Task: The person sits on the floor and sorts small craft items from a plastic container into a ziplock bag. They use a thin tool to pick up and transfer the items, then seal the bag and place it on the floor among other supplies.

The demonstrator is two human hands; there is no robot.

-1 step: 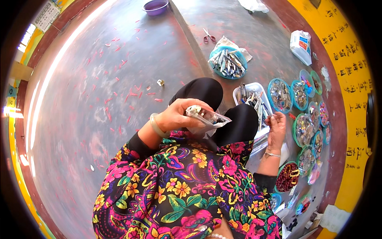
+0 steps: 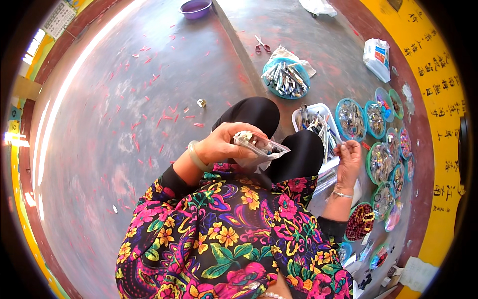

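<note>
A clear plastic bag [image 2: 264, 160] with small pale and dark pieces inside is held above my lap. Its open mouth faces up, and my left hand [image 2: 229, 142] is closed around its side. To the right, my right hand [image 2: 349, 155] is raised beside a white tray [image 2: 295, 117], its thumb and fingertips pinched together. A thin pale item seems to be between them, too small to make out. Several pens [image 2: 326, 134] lie in that tray. Beyond my knees stands a blue basket [image 2: 265, 82] heaped with more pens.
Round baskets [image 2: 369, 164] of small trinkets crowd the right side. One basket holds dark red beads [image 2: 359, 222]. Farther off are red-handled scissors [image 2: 262, 46], a purple basin [image 2: 195, 10] and a white package [image 2: 377, 60]. Red scraps [image 2: 135, 142] litter the floor on the left.
My right hand has shifted slightly to the right, its fingertips still pinched. My left hand and the bag have barely moved.
</note>
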